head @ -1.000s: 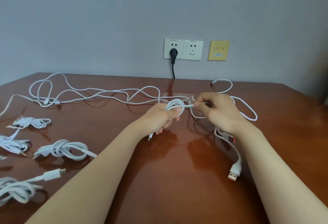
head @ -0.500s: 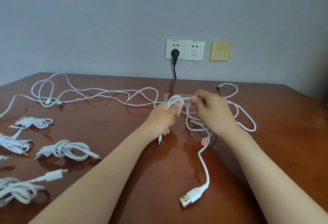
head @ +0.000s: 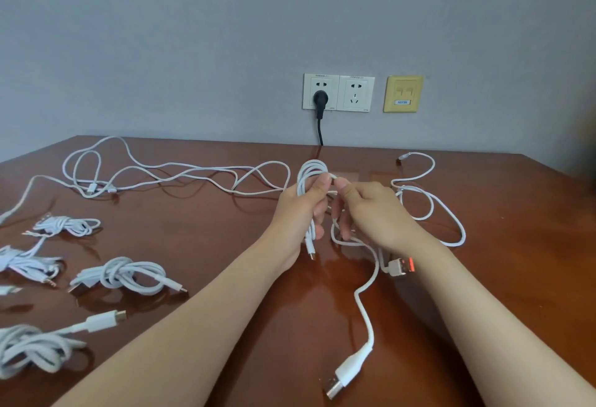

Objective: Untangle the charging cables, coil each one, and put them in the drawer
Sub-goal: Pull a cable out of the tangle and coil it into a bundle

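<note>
My left hand [head: 304, 210] grips a half-made coil of white charging cable [head: 309, 171] above the middle of the brown table [head: 225, 245]. Its small plug [head: 312, 250] hangs below the fist. My right hand [head: 371, 210] pinches the same cable just right of the coil. The loose end runs down to a white USB plug [head: 342, 377] near the front edge. An orange-tipped USB plug [head: 401, 266] lies under my right wrist. Another loose white cable [head: 432, 210] loops to the right. No drawer is in view.
Long tangled white cables [head: 167, 174] sprawl across the back left. Several coiled cables lie at the left, among them one knotted coil [head: 122, 276] and another coil [head: 29, 348] at the front left corner. A black plug [head: 319, 98] sits in the wall socket behind.
Both hands rose a little and the coil in my left hand gained a loop. The white USB plug end slid from the right of the table towards the front middle.
</note>
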A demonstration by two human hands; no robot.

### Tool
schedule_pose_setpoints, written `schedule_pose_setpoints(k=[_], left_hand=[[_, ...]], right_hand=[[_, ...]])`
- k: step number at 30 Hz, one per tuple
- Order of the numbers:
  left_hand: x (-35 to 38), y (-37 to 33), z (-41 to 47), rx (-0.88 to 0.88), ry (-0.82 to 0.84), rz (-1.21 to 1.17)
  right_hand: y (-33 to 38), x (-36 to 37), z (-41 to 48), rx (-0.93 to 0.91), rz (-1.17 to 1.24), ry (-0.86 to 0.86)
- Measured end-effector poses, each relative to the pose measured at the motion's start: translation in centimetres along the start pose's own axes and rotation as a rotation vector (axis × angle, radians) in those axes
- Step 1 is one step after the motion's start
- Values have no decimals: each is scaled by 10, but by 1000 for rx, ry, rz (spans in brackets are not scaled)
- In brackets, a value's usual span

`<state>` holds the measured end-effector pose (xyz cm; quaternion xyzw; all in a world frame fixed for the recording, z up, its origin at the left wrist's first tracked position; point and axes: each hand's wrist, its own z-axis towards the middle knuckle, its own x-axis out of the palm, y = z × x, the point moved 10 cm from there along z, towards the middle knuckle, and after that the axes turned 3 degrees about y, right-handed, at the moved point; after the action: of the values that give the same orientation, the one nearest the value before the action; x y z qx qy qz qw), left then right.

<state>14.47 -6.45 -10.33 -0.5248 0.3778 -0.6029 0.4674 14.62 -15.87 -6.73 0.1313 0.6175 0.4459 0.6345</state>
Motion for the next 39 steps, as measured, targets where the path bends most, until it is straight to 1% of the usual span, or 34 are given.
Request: schedule_pose_setpoints(k=[4, 6, 8, 10, 12, 14, 16, 17, 18, 20, 24, 27, 29, 31, 33, 35, 36, 37, 38, 39], left_hand=[[3, -1, 0, -22, 4, -219], [-2, -1, 2, -35, -25, -304], [-13, -5, 3, -30, -80, -371], [-27, -9, 5, -12, -143, -404], [-36, -11, 6, 2, -184, -396], [-36, -10, 7, 8, -194, -400], [-33, -10, 8, 11, -182, -393], [-33, -12, 8, 15, -178, -347], [-34, -15, 8, 26, -174, -251], [-33, -19, 7, 43, -142, -1], [-8, -8, 2, -20, 1, 332], [10, -2, 0, -37, 93, 483], [13, 1, -1, -63, 123, 547], [11, 3, -2, -88, 125, 589], [12, 2, -2, -90, 135, 660], [20, 2, -5, -82, 197, 759], [26, 3, -8, -75, 251, 801], [33, 5, -11, -64, 314, 828], [40, 6, -13, -55, 375, 835], [44, 7, -16, -44, 424, 832]], right_hand=[[-3, 7, -1, 43, 136, 125], [-4, 8, -1, 24, 81, 157], [-9, 6, 0, 22, -10, 154], [-13, 1, 2, 23, -124, 110], [-13, -11, 4, 27, -318, 7], [-7, -25, 2, 26, -529, -124], [-6, -36, 1, 28, -615, -209], [-8, -40, 0, 37, -614, -227], [-10, -42, -1, 47, -598, -233], [-13, -44, -2, 54, -550, -239], [-2, -40, -4, -23, -393, -291], [6, -43, -6, -125, -257, -351], [17, -48, -11, -220, -230, -398], [31, -44, -16, -328, -307, -404], [39, -31, -16, -398, -413, -361], [40, -19, -16, -441, -575, -347], [37, -16, -14, -433, -644, -337], [33, -16, -13, -399, -662, -310], [26, -16, -11, -355, -640, -272], [23, -19, -10, -335, -602, -270]])
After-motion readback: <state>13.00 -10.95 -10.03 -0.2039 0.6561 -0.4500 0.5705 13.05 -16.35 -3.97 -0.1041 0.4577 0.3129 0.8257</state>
